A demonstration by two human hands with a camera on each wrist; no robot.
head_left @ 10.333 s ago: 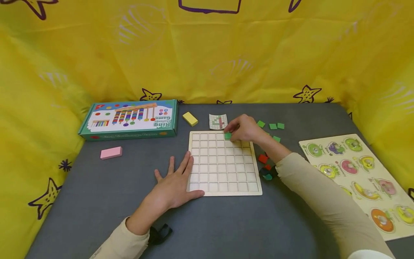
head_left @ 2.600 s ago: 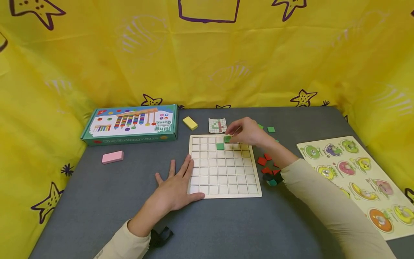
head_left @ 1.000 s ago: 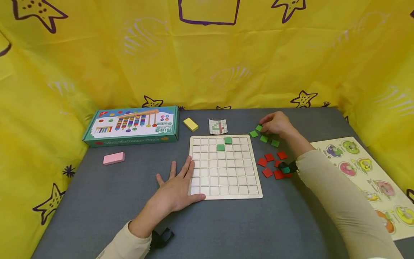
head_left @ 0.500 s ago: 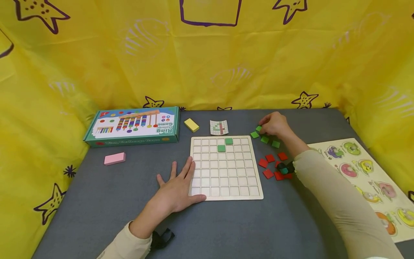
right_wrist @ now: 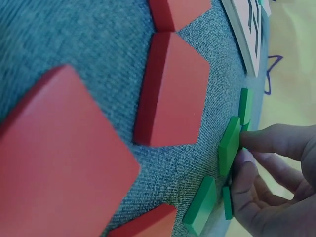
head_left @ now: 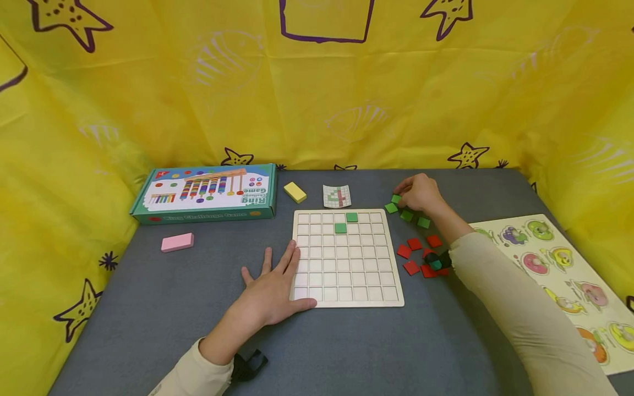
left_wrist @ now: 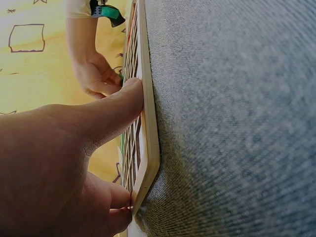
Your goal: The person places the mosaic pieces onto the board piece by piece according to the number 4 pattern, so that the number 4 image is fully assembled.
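Now | your left hand (head_left: pixel 269 297) spreads at board (head_left: pixel 358 265) | right hand (head_left: pixel 421 192) pinches tile (head_left: pixel 395 198) beyond it | likely light, stiff: grip edges

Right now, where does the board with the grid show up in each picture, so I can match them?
Head: the grid board lies flat, just right of and below centre.
Left wrist: the grid board is nearly edge-on, left of centre, partly behind the left hand.
Right wrist: only part shows, at the top, toward the right.
Shared landmark: the right hand.
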